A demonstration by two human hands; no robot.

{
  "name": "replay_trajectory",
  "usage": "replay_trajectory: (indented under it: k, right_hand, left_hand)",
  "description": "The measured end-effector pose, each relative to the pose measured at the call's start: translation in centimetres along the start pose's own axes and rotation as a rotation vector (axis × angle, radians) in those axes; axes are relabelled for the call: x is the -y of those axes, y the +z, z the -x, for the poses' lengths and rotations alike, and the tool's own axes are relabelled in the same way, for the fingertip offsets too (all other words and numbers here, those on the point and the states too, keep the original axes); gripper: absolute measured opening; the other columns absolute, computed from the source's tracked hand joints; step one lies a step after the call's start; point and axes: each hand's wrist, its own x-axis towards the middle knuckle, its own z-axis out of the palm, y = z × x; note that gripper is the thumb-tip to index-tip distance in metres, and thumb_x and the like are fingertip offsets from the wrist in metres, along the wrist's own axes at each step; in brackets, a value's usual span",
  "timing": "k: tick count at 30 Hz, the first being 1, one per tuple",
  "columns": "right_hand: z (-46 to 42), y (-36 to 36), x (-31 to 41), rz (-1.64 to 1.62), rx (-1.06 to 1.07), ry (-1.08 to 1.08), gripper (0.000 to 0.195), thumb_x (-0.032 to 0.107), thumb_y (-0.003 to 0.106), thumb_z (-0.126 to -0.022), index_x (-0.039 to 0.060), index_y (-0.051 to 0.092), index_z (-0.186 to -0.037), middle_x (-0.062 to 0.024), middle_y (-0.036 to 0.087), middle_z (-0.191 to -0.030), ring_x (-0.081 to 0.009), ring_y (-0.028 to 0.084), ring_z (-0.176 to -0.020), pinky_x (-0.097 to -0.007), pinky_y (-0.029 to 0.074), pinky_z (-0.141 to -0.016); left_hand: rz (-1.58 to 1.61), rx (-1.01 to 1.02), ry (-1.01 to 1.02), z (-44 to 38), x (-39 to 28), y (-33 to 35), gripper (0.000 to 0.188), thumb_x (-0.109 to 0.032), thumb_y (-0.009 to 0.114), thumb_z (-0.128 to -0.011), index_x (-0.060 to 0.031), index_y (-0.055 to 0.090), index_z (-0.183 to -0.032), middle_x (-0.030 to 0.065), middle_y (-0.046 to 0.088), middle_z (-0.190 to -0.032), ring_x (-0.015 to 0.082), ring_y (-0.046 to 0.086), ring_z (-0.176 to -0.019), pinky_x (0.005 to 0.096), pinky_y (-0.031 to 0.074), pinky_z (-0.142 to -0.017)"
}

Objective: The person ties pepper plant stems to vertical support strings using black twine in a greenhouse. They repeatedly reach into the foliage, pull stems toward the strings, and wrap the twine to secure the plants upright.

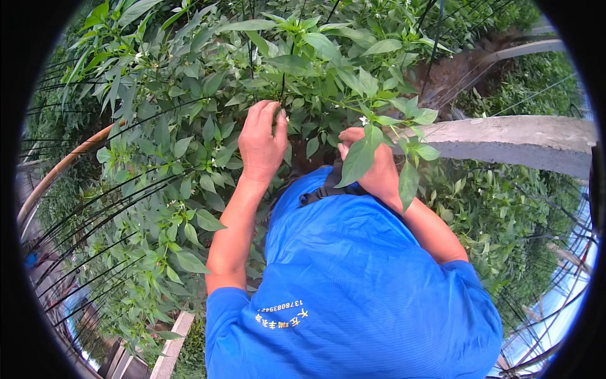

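Note:
Among leafy pepper plants [303, 71] with small white flowers, my left hand [262, 139] is raised, its fingertips at the lower end of a black string [283, 85]. Whether the fingers pinch the string or a stem is unclear. To the right, my right hand [374, 163] is bent inward in front of my waist, its fingers curled. A leafy pepper branch [362, 154] with a white flower hangs across it and hides part of the palm and fingers, so what it holds cannot be made out. A dark belt strap [326, 189] lies over the blue shirt just below.
A thick concrete post [511, 137] extends right from beside my right hand. Dark strings [109, 203] cross the plants on the left, near a curved brown pole [66, 163]. Bare soil [445, 76] shows at upper right. Another pale post [173, 346] stands at lower left.

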Motion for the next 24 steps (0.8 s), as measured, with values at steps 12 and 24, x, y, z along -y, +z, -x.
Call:
replay_trajectory:
  k: [12, 24]
  right_hand:
    - [-8.2, -2.8, -2.5, -0.160, -0.473, -0.002, 0.017, 0.016, 0.073, -0.101, 0.0005, 0.074, -0.109, -0.0064, 0.072, -0.087, -0.0111, 0.064, -0.079, -0.0286, 0.052, -0.073]
    - [-18.1, -8.4, -8.4, -0.461, -0.529, 0.335, 0.038, 0.036, 0.073, -0.099, -0.0016, 0.073, -0.096, -0.0053, 0.075, -0.084, -0.0101, 0.072, -0.077, -0.0258, 0.056, -0.073]
  left_hand:
    - [0.528, -0.148, 0.042, -15.0, -11.4, 3.3, 0.048, -0.007, 0.060, -0.101, 0.0098, 0.042, -0.143, 0.0197, 0.051, -0.144, 0.0275, 0.054, -0.136, 0.0401, 0.049, -0.111]
    - [0.655, 0.152, -0.219, -22.9, -6.0, 2.9, 0.039, -0.029, 0.074, -0.100, -0.0014, 0.070, -0.127, 0.0064, 0.076, -0.103, 0.0150, 0.073, -0.098, 0.0309, 0.055, -0.094]
